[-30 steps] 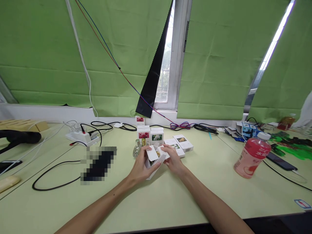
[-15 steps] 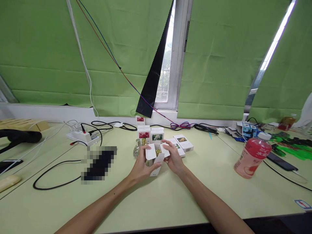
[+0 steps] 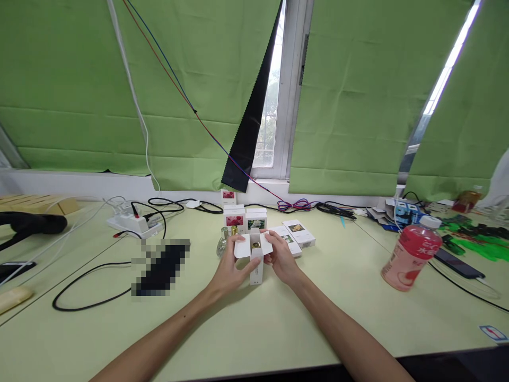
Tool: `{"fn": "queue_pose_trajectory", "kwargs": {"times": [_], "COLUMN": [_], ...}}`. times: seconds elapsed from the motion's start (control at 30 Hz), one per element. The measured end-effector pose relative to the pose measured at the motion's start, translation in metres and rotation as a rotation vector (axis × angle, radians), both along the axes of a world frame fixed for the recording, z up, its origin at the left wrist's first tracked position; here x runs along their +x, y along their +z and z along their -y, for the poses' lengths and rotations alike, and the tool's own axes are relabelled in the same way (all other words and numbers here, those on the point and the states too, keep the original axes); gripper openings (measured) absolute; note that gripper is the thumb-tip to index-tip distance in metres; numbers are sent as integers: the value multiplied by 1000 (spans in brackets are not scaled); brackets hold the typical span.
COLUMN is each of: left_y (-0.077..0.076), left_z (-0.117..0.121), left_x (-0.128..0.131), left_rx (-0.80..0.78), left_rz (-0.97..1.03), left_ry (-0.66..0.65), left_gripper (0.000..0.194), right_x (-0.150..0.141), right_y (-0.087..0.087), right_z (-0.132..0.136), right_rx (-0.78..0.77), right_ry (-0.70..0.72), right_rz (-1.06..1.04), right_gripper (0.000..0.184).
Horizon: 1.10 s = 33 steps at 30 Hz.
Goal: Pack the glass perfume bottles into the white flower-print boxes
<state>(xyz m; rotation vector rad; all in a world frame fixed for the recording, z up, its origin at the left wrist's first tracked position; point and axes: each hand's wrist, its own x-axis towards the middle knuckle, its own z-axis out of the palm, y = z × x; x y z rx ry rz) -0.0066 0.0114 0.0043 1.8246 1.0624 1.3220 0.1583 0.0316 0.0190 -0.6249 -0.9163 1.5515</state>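
Both my hands grip a small white carton (image 3: 256,271) standing on the table, its top flaps folded outward. My left hand (image 3: 230,265) pinches the left flap, with its thumb across the carton's front. At the other side my right hand (image 3: 281,258) holds the right flap and side. Inside the carton shows the gold cap (image 3: 256,245) of a bottle; the rest of it is hidden. Just beyond my left hand stand glass bottles (image 3: 221,245), one with a gold cap. Upright flower-printed boxes (image 3: 255,222) stand behind, and flat white boxes (image 3: 301,232) lie to the right.
A pink drink bottle (image 3: 413,254) stands at the right beside a phone (image 3: 457,263). To the left are a power strip (image 3: 135,221), a pixelated dark object (image 3: 163,268) and a looped black cable (image 3: 55,297). More cables run along the back wall.
The carton has turned more upright and square to me, and the gold cap inside sits nearer the middle of its opening. Both hands keep their hold.
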Motion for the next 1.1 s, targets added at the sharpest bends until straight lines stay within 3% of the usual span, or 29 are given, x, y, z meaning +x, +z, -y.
{"fn": "queue_pose_trajectory", "kwargs": {"times": [0.5,0.77,1.1], "left_y": [6,13,7], "left_z": [-1,2,-5], "left_x": [0,2,-6], "left_rx": [47,41,182], "left_rz": [-34,-17,-181], "left_ry": [-24,-99,64], "left_gripper": [36,33,28], "right_x": [-1,-2,-3], "right_y": [-5,-7,-8], "right_z": [-1,-4,-4], "right_rx": [66,83,168], "right_ry": [-117,-155,-171], "right_rz": [57,142,282], "right_gripper": [26,40,46]}}
